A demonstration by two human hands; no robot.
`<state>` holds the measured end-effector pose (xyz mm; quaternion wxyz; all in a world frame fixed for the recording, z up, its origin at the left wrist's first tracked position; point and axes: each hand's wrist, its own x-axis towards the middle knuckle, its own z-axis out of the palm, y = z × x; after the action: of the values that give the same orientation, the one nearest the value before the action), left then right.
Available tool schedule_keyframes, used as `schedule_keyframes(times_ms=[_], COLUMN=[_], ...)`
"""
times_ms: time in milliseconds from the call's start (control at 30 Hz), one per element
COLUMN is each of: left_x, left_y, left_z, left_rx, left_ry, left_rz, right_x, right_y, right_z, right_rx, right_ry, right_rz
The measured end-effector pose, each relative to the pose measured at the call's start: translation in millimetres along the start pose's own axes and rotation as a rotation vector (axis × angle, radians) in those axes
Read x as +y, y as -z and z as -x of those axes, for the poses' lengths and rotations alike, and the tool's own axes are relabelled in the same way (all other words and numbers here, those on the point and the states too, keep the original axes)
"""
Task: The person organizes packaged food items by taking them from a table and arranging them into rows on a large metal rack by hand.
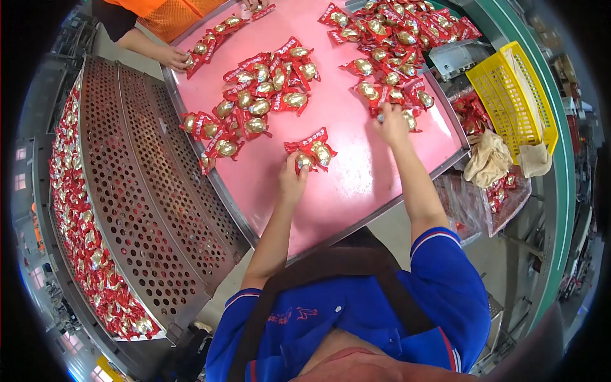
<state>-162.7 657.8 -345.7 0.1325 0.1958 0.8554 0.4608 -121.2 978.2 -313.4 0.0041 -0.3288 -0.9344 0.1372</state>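
Note:
On a pink tabletop lie many red wrapped packets with shiny gold egg-shaped parts. My left hand is closed around the lower end of a red-and-gold packet, with another red-and-gold packet touching it just beyond. At the right-hand pile, my right hand has its fingers closed on a red-and-gold packet, partly hidden by the hand. Something pale blue shows at its fingertips, too small to name. A loose group of packets spreads beyond my left hand.
Across the table, a person in an orange vest has one hand on a row of packets. A perforated metal guard stands left, beside a mass of packets. On the right are a yellow crate, a beige cloth and a plastic bag.

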Motion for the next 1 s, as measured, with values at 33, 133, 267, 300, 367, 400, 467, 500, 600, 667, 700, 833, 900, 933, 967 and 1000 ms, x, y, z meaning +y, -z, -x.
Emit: schedule_keyframes(times_ms=[33, 133, 267, 300, 367, 400, 467, 500, 600, 667, 700, 833, 900, 933, 967, 1000], left_x=[-5, -14, -9, -11, -33, -30, -3, 13, 26, 26, 23, 6, 8, 13, 14, 12], left_y=[-3, -18, 2, 6, 12, 18, 30, 31, 12, 0, -3, -4, -10, -13, -15, -14], left_z=[1, -1, -1, 1, -6, -16, -45, -63, -124, -152, -157, -168, -171, -177, -173, -172], left_rx=[0.028, 0.067, -0.031, -0.032, 0.129, 0.141, 0.161, 0.145, 0.072, 0.059, 0.058, -0.036, -0.098, -0.116, -0.027, -0.013], left_ry=[-0.028, -0.087, 0.014, 0.045, -0.134, -0.113, -0.069, -0.171, -0.301, -0.168, -0.096, -0.031, -0.013, -0.011, -0.069, -0.104], left_rz=[-0.017, -0.003, 0.002, 0.011, -0.003, -0.046, -0.129, -0.159, -0.205, -0.295, -0.335, -0.421, -0.572, -0.643, -0.614, -0.529], right_x=[-11, -48, -55, -54, -37, -24, -22, -29, -18, -18, -18, 6, 4, 5, 11, 12], right_y=[-7, -37, -35, -10, 4, -3, -3, 2, -34, -9, 2, 1, -4, -9, -8, -4], right_z=[17, 76, 89, 81, 50, 21, -30, -47, -90, -80, -68, 19, 51, 53, 41, 30], right_rx=[-0.022, 0.119, -0.179, -0.325, -0.311, -0.187, 0.056, 0.173, -0.104, -0.253, -0.329, -0.075, -0.176, -0.155, -0.125, -0.107], right_ry=[-0.033, 0.354, 0.468, 0.41, 0.381, 0.323, 0.135, 0.004, -0.088, 0.128, 0.242, 0.71, 0.734, 0.781, 0.727, 0.674], right_rz=[-0.145, -0.49, -0.193, -0.295, -0.391, -0.372, -0.284, -0.216, -0.025, -0.152, -0.209, -0.282, -0.054, -0.059, -0.082, -0.116])
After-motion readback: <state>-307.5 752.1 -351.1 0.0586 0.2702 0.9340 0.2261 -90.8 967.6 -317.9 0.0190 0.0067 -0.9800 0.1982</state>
